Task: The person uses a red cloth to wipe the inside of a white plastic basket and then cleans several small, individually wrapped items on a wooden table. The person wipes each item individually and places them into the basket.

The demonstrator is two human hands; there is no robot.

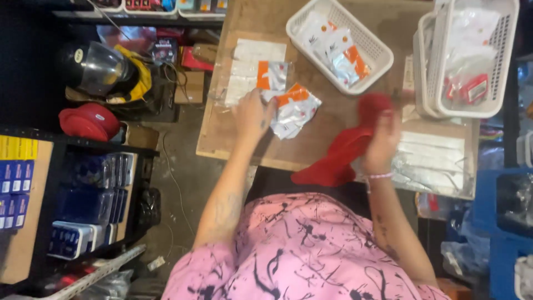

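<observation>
Left hand [252, 114] pressed flat, fingers spread and loose, on the silver and orange packets [288, 108] lying on the wooden table [244, 147], beside a stack of clear bags [247, 69]. Right hand [383, 136] raised over the table edge, fingers apparently clenched on a red cloth [341, 158], though blurred, with the cloth trailing down toward the pink shirt [300, 250]. Further off, a white basket [377, 53] of similar packets and two more baskets [499, 83] at the right.
</observation>
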